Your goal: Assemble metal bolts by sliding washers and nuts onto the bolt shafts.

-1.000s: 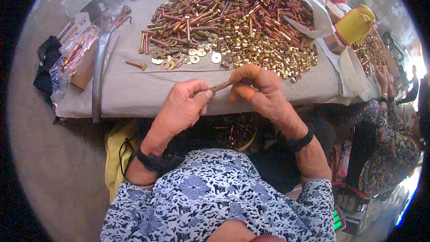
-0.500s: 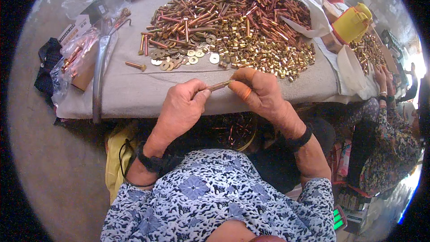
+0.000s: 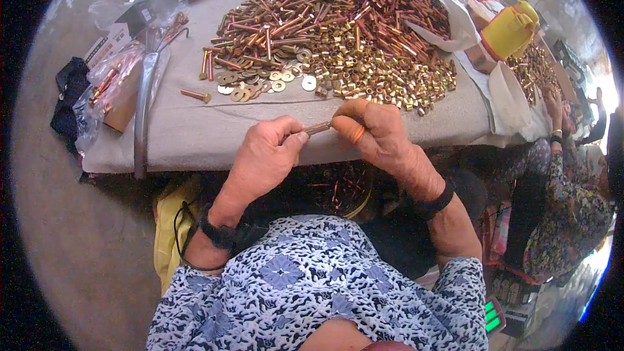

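Both hands pinch one bolt (image 3: pixel 318 129) just above the table edge (image 3: pixel 214 149): left hand (image 3: pixel 266 156) grips the shank, right hand (image 3: pixel 370 136) closes on its end (keep it level while turning).

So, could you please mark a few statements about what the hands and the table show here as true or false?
1. Both hands hold one slim copper-coloured metal bolt between them. True: the left hand and right hand each grip an end.
2. The bolt is held over the middle of the heap. False: it is at the near edge of the grey cloth-covered table.
3. A large heap of brass-coloured bolts, nuts and washers lies on the table. True.
4. The yellow plastic container stands at the person's left. False: it stands at the far right.
5. A lone copper-coloured bolt lies apart, left of the heap. True.
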The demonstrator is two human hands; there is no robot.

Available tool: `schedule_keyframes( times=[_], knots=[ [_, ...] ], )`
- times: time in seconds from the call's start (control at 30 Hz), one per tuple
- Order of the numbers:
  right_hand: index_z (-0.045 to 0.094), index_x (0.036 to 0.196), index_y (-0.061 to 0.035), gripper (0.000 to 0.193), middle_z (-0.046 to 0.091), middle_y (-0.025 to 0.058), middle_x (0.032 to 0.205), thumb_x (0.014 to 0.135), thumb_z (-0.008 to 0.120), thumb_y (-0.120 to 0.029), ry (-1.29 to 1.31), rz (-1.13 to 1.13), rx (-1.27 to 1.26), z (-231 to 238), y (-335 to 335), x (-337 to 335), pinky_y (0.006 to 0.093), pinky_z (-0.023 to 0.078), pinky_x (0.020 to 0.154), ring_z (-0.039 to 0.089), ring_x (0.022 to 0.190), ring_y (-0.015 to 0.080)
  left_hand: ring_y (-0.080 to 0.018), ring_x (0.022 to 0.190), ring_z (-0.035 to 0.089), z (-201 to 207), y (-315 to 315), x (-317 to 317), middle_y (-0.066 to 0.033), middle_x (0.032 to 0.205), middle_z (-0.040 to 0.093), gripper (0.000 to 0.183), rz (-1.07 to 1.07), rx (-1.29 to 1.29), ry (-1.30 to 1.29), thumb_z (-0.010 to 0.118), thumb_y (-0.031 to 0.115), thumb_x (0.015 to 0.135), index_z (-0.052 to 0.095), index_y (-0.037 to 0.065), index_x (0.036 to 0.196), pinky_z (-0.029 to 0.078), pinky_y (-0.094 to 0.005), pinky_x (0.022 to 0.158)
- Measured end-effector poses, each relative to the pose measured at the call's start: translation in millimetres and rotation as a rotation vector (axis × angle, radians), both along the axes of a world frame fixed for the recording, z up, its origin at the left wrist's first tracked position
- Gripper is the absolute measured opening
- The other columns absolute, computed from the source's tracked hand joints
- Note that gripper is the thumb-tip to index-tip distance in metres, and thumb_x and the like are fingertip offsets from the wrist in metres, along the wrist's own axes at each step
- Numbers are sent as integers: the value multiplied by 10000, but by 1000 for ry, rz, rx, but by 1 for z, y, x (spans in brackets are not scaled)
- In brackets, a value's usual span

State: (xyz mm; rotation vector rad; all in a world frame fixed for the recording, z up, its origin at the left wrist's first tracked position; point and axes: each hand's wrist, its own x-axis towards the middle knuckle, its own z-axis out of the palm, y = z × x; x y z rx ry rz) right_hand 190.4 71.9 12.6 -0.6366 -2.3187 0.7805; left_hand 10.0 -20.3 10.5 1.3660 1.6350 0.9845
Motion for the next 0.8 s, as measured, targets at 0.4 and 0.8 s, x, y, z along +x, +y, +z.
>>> schedule_keyframes(
  times=[0.4,0.8],
  knots=[
    [622,916,-23,296,567,31,685,901,500,-293,156,-169,-180,-1,0,1,242,431,554,525,602,106,-92,502,477,-1,2,0,-26,542,502,161,48,7,-79,528,130,839,578,-21,812,400,-267,481],
    [601,811,-33,179,584,152,658,839,565,-207,19,-103,-11,1,-2,-1,368,457,558,596,631,298,-97,480,487,-9,4,5,-27,536,509,161,0,82,18,529,140,845,573,-7,797,393,-264,464]
  ],
)
